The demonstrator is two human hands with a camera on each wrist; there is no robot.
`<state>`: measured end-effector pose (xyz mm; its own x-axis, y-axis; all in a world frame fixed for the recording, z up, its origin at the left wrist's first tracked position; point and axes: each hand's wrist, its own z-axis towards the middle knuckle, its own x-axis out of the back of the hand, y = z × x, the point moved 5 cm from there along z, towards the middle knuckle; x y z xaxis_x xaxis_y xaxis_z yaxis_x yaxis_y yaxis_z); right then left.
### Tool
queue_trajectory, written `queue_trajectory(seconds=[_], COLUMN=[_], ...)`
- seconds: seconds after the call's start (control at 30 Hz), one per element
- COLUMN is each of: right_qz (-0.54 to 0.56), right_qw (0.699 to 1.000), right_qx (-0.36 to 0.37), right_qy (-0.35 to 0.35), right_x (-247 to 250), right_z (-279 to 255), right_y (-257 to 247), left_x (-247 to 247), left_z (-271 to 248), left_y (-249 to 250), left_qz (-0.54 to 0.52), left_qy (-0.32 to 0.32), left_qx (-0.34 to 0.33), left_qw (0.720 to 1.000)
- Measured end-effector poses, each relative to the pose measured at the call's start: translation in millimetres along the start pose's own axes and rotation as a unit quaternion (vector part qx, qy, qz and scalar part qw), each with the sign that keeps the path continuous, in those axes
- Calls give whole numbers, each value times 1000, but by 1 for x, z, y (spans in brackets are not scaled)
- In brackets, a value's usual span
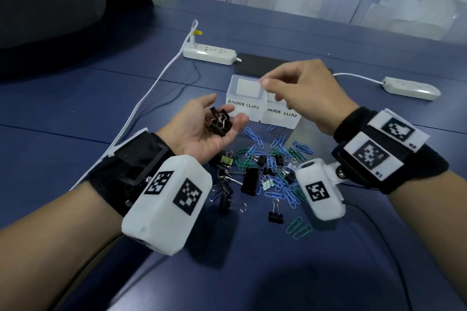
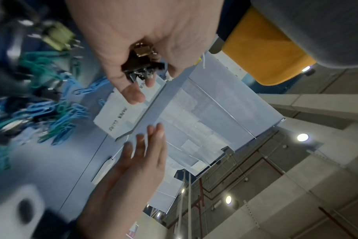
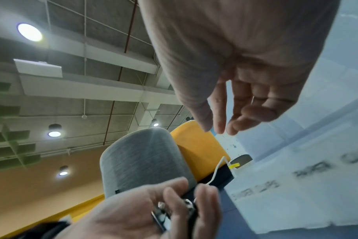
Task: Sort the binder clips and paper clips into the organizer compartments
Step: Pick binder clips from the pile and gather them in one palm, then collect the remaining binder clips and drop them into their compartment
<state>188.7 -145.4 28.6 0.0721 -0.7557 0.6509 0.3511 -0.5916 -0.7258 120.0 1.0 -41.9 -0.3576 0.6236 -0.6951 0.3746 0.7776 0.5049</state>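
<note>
My left hand (image 1: 223, 112) is turned palm up just left of the organizer, its fingers cupped round several small black binder clips (image 1: 218, 122); the left wrist view shows the same binder clips (image 2: 140, 67) in the curl. My right hand (image 1: 267, 84) hovers over the organizer's rim with relaxed fingers and holds nothing, as the right hand (image 3: 221, 127) also appears in its wrist view. The translucent white organizer has a compartment labelled BINDER CLIPS (image 1: 243, 106) and one labelled PAPER CLIPS (image 1: 281, 115). A pile of blue and green paper clips (image 1: 278, 159) mixed with black binder clips (image 1: 250, 180) lies in front of it.
Behind the organizer lie a black flat device (image 1: 260, 63) and two white power strips (image 1: 208, 53) (image 1: 410, 88). A white cable (image 1: 151, 93) runs along the dark blue table's left side. A grey chair (image 1: 50, 2) stands at the far left.
</note>
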Motion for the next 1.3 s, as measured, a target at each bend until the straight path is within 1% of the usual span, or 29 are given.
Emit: queue_trajectory(seconds=[0.07,0.13,0.2,0.23,0.27,0.3,0.33,0.37,0.4,0.43,0.47,0.5,0.53,0.57,0.6,0.63,0.7,0.73,0.8,0.83,0.9,0.93,1.0,1.07,1.23,1.3], right_qz=[0,-3,-19,-27,-36,-47,-59,-71,-83,-92,-101,-110,-118,-124,-128,-132,-135,-134,-136,-137,-139,-139,-134,-130,-125,-129], right_qw=[1000,1000,1000,1000,999,999,998,997,996,995,994,993,991,990,989,989,988,988,987,987,987,987,987,987,986,982], right_qx=[-11,-21,-17,-12,-7,-2,1,2,2,3,4,6,6,5,4,5,14,16,19,21,21,19,15,16,37,56], right_qy=[23,22,12,11,7,1,-7,-18,-28,-37,-45,-51,-58,-63,-68,-71,-75,-77,-80,-80,-81,-82,-85,-90,-107,-126], right_x=[15,22,25,28,29,31,31,30,30,28,28,27,26,26,26,26,26,25,25,24,24,23,21,16,0,-10], right_z=[-3,-10,-18,-22,-26,-29,-31,-34,-37,-39,-41,-43,-45,-46,-48,-51,-54,-55,-56,-56,-56,-56,-56,-55,-51,-52], right_y=[11,20,25,26,27,27,27,27,27,28,28,28,27,28,27,27,25,25,25,25,25,26,26,26,16,7], left_x=[-7,-20,-35,-44,-52,-61,-70,-79,-88,-96,-103,-107,-108,-109,-107,-104,-102,-102,-102,-102,-102,-102,-102,-101,-99,-97], left_z=[5,12,20,25,31,37,41,46,49,52,57,62,67,71,75,79,84,86,87,87,86,85,84,82,72,61], left_y=[10,21,33,39,44,50,55,60,63,63,61,57,54,50,46,43,41,41,43,44,45,46,48,50,57,63], left_qz=[41,111,195,249,309,378,460,557,658,746,809,851,876,895,912,924,940,941,938,934,921,916,911,903,853,820], left_qy=[-5,-11,-13,-15,-17,-17,-13,-4,9,19,19,10,-4,-18,-31,-44,-53,-49,-37,-31,-27,-26,-21,-16,-10,1], left_qx=[-4,-13,-33,-54,-82,-121,-169,-216,-258,-287,-298,-297,-283,-262,-235,-208,-185,-187,-188,-182,-161,-154,-154,-167,-215,-246], left_qw=[999,994,980,967,948,918,871,802,707,601,505,434,391,361,336,317,283,278,290,305,354,371,382,396,477,517])
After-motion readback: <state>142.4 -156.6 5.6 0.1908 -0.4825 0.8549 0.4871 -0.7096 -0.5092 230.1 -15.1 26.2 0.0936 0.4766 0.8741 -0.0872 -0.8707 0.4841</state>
